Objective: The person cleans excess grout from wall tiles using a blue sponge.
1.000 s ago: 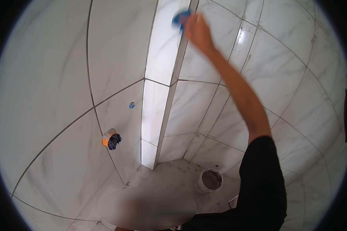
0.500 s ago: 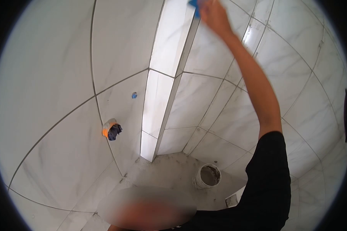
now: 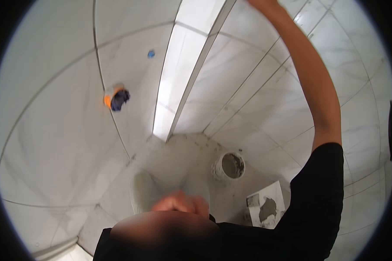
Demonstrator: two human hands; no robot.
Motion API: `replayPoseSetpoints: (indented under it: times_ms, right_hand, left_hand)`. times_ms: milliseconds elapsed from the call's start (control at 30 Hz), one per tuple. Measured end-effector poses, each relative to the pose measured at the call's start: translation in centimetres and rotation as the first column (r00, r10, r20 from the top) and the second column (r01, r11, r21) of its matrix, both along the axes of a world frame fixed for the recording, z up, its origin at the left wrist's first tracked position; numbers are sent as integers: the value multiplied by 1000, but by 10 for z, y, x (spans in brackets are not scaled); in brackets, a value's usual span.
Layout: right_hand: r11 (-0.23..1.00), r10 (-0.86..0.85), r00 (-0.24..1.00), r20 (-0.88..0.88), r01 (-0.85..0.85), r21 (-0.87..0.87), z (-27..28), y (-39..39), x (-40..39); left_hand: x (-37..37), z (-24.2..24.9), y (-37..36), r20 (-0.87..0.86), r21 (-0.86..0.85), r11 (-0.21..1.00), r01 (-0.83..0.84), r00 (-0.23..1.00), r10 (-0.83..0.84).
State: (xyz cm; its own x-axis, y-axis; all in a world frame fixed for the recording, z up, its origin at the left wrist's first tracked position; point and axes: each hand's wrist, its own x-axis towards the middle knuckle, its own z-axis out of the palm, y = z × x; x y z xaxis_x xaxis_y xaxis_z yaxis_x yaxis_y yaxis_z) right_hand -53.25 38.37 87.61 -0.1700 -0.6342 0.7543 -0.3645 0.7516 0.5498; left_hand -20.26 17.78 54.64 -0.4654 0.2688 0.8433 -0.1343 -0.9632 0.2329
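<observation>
My right arm reaches up along the tiled wall. Only the edge of my right hand [image 3: 264, 3] shows at the top of the view; its fingers and anything in them are out of sight. The nearest thing to it is a narrow tiled column [image 3: 178, 69] with a grey seam along its right edge. Low in the middle, in front of my body, is my left hand [image 3: 181, 203]. Its fingers look curled, but they are smeared and partly hidden by a blurred patch, so what they hold cannot be made out.
A white bucket [image 3: 233, 166] with grey paste stands on the dusty floor. Right of it lies a white board [image 3: 267, 204] with a grey lump. An orange pipe end [image 3: 117, 99] stuffed with dark material and a small blue plug [image 3: 151, 54] sit in the left wall.
The view has tilted down, so walls and bucket sit higher. My right hand, earlier gripping a blue tool, has mostly left the top edge. My left hand and the whole board have come into view.
</observation>
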Motion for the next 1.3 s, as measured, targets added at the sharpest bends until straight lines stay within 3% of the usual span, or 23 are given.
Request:
replayPoseSetpoints:
  times_ms: [67,133,167,200,233,300,367,500,533,567,600,633,700,767,833,900,967,1067,1133,1200,1233,1267,1300]
  right_hand:
    - [994,-38,933,358,-1,107,-96,2,20]
    - [929,164,822,545,-315,196,-161,15,38]
    - [950,152,846,511,-268,162,-177,12,59]
    - [986,167,741,650,-138,-97,-190,-3,96]
    - [990,107,771,628,-28,-135,-206,15,96]
    - [980,193,785,588,-184,-76,-250,18,128]
    - [874,353,747,563,-49,-483,-281,25,141]
    - [742,513,660,548,-19,-671,-317,58,155]
    - [328,796,497,344,122,-937,-311,55,158]
    - [-115,922,388,24,332,-936,-300,57,163]
    - [-140,957,287,-34,357,-924,-302,66,173]
    - [-337,942,170,-291,445,-830,-299,75,179]
    - [-347,931,263,-251,437,-830,-283,80,173]
    - [64,949,-315,23,122,-990,-276,106,148]
    - [97,942,-319,105,-42,-994,-247,86,137]
    - [-9,973,226,35,191,-982,-204,39,155]
    - [104,978,164,127,143,-984,-173,48,146]
    - [74,983,165,80,44,-996,-140,55,123]
    - [224,895,421,144,-147,-963,-103,62,115]
    - [530,585,787,199,-184,-828,-72,76,100]
    - [394,556,829,61,-199,-897,-61,47,106]
    - [456,528,846,70,-213,-864,-49,44,103]
    - [439,621,782,59,-285,-852,-32,54,84]
  left_hand:
    - [11,11,-5,326,-116,990,75,945,-33]
    - [13,-10,2,175,59,979,197,963,-205]
    - [22,-1,-11,375,-44,960,277,895,-241]
    - [37,15,-26,576,-117,914,389,776,-257]
    - [55,21,-22,691,40,879,474,623,-368]
    - [75,23,-20,803,250,831,497,373,-465]
    - [67,20,-23,836,248,862,443,352,-421]
    - [57,18,-1,856,173,908,382,397,-330]
    - [54,15,-2,829,186,903,386,432,-355]
    - [59,16,2,790,224,890,397,461,-405]
    - [64,14,-4,737,272,870,412,492,-464]
    - [66,12,-2,684,304,851,428,524,-508]
    - [52,8,12,622,323,836,444,566,-541]
    - [58,8,6,568,313,837,449,618,-543]
    - [58,-3,-9,518,295,850,436,675,-526]
    - [59,-4,-5,475,261,882,393,743,-472]
    - [62,-7,-10,432,229,913,337,806,-406]
    - [63,-10,-12,374,162,960,227,886,-273]
    - [35,-13,9,201,121,979,164,962,-186]
    - [30,-49,-10,389,-209,968,138,920,-48]
    - [17,-70,-24,281,-585,809,-57,922,268]
    - [-3,-106,-26,44,-847,484,-222,877,479]
    - [-17,-168,-31,-384,-882,3,-471,722,576]
